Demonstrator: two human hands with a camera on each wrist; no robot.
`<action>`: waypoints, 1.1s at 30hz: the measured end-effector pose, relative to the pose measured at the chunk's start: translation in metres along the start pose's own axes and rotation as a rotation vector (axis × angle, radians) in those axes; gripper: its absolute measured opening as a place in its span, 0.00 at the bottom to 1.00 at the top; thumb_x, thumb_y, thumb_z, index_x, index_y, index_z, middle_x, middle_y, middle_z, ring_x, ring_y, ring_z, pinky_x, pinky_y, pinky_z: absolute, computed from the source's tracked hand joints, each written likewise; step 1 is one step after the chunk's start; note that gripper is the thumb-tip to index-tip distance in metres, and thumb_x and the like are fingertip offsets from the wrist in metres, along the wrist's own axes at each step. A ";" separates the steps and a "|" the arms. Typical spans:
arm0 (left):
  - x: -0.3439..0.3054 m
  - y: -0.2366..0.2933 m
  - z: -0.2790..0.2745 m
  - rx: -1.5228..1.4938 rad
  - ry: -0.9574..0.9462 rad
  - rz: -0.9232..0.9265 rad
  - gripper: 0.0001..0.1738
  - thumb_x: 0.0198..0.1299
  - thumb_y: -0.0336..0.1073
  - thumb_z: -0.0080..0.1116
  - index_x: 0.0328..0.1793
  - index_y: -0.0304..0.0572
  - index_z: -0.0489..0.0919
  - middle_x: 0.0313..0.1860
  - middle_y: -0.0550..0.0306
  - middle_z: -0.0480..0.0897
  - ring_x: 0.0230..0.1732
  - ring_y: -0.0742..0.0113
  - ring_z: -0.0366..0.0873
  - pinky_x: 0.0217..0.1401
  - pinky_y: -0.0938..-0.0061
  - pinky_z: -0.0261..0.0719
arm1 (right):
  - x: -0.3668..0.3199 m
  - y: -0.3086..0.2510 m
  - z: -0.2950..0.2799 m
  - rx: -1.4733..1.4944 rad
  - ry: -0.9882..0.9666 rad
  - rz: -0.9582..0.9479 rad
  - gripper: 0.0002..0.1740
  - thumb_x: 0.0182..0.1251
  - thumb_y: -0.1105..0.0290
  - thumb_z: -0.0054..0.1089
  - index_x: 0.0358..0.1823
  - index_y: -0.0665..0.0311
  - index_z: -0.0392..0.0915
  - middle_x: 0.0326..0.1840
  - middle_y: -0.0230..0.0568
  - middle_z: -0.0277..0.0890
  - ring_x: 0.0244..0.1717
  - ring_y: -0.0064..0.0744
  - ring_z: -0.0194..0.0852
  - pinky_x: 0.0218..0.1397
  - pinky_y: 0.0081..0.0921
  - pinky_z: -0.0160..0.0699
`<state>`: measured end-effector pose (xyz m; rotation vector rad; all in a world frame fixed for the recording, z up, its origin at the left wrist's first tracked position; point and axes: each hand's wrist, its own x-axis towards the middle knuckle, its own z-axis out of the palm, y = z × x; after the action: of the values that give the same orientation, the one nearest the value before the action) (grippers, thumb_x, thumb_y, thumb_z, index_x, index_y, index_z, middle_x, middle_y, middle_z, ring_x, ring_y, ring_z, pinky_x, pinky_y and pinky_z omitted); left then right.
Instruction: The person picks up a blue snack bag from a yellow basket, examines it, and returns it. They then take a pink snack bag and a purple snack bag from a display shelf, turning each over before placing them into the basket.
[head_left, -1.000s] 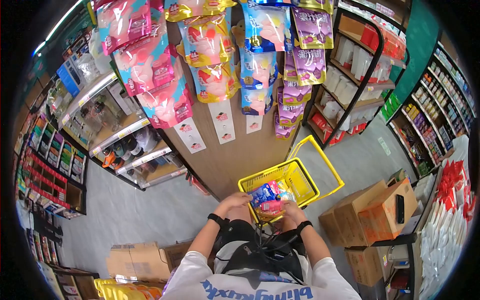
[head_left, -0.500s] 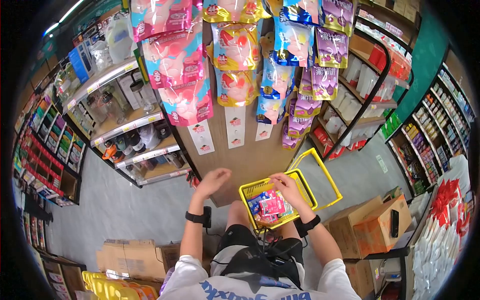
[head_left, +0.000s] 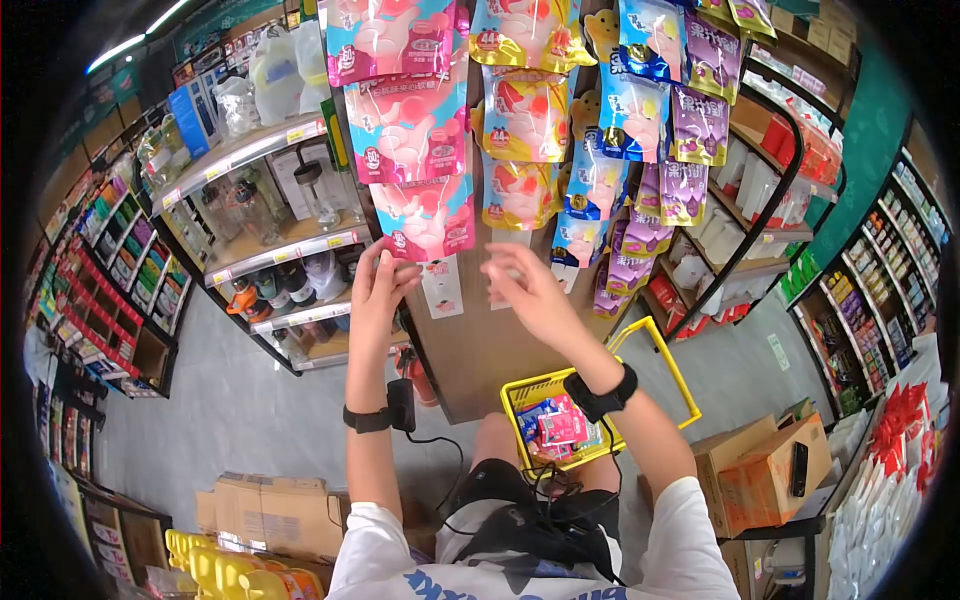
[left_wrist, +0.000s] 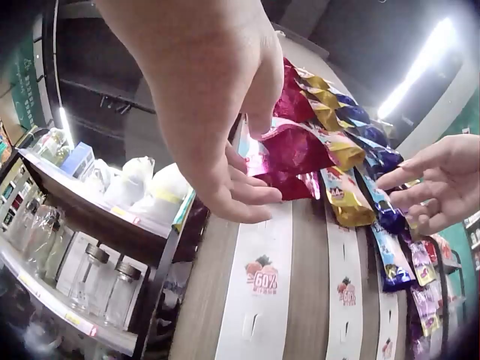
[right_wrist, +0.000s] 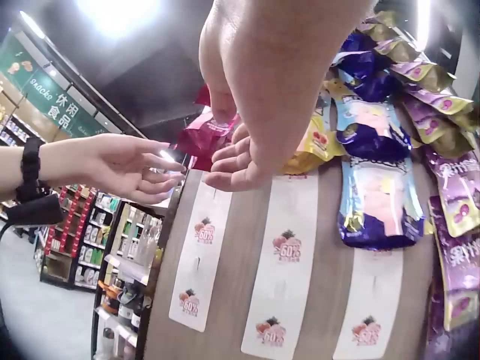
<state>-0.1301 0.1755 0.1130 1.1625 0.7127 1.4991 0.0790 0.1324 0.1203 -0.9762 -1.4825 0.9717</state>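
Pink-and-blue pouches [head_left: 428, 215] hang in a column on the display board, with yellow pouches [head_left: 520, 190], blue pouches [head_left: 580, 238] and purple pouches [head_left: 685, 190] to their right. My left hand [head_left: 380, 290] is raised at the lowest pink pouch, fingers loosely bent; whether it touches is unclear. In the left wrist view the left hand [left_wrist: 214, 112] has thumb and fingers spread beside the pink pouches [left_wrist: 296, 150]. My right hand [head_left: 535, 300] hovers below the yellow pouches, fingers relaxed and holding nothing. A yellow basket [head_left: 515, 398] near my legs holds a pink packet [head_left: 562, 428] and blue packets.
Shelves with bottles [head_left: 285, 245] stand left of the board. A black-framed rack [head_left: 775, 190] is on the right. Cardboard boxes [head_left: 765, 480] sit at lower right, flattened cardboard [head_left: 270, 510] at lower left. The basket's yellow handle [head_left: 672, 375] extends right.
Both hands have risen from the basket to the hanging pouches. The pink packet has been let go and lies in the basket. The head view has shifted, with the pouches now farther right.
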 end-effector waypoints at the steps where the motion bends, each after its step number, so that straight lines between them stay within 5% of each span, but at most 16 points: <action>1: 0.001 0.003 0.002 -0.040 0.014 -0.001 0.25 0.68 0.42 0.48 0.64 0.33 0.62 0.47 0.54 0.76 0.44 0.70 0.77 0.51 0.72 0.77 | 0.007 -0.006 0.004 0.016 0.004 -0.012 0.18 0.71 0.69 0.48 0.58 0.65 0.63 0.43 0.39 0.74 0.43 0.27 0.75 0.47 0.22 0.76; 9: 0.010 0.001 0.000 0.001 0.003 0.059 0.18 0.63 0.35 0.56 0.54 0.30 0.74 0.41 0.57 0.81 0.40 0.73 0.78 0.46 0.78 0.77 | 0.036 -0.015 0.018 0.398 0.024 -0.069 0.11 0.70 0.71 0.48 0.50 0.69 0.65 0.43 0.45 0.76 0.42 0.32 0.79 0.49 0.28 0.80; 25: -0.017 -0.004 0.025 0.096 -0.067 0.021 0.14 0.61 0.32 0.58 0.49 0.29 0.78 0.38 0.59 0.82 0.36 0.77 0.76 0.43 0.81 0.73 | -0.010 -0.009 -0.013 0.339 0.069 -0.060 0.10 0.69 0.73 0.50 0.49 0.67 0.67 0.42 0.39 0.76 0.43 0.28 0.77 0.50 0.28 0.78; 30: -0.037 -0.036 0.027 0.178 -0.290 -0.068 0.10 0.60 0.32 0.59 0.43 0.32 0.81 0.31 0.64 0.81 0.33 0.79 0.74 0.39 0.82 0.72 | -0.057 0.006 -0.029 0.247 0.103 0.065 0.16 0.66 0.71 0.57 0.54 0.63 0.68 0.45 0.32 0.76 0.43 0.22 0.76 0.48 0.23 0.76; 33: -0.054 -0.053 0.039 0.285 -0.433 -0.125 0.11 0.60 0.34 0.59 0.42 0.32 0.81 0.32 0.64 0.81 0.35 0.79 0.75 0.42 0.82 0.72 | -0.089 0.025 -0.034 0.195 0.164 0.134 0.21 0.61 0.71 0.61 0.54 0.70 0.68 0.46 0.39 0.76 0.43 0.26 0.78 0.47 0.25 0.79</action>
<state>-0.0760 0.1325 0.0638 1.5664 0.6952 1.0123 0.1239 0.0600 0.0715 -0.9973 -1.1749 1.0840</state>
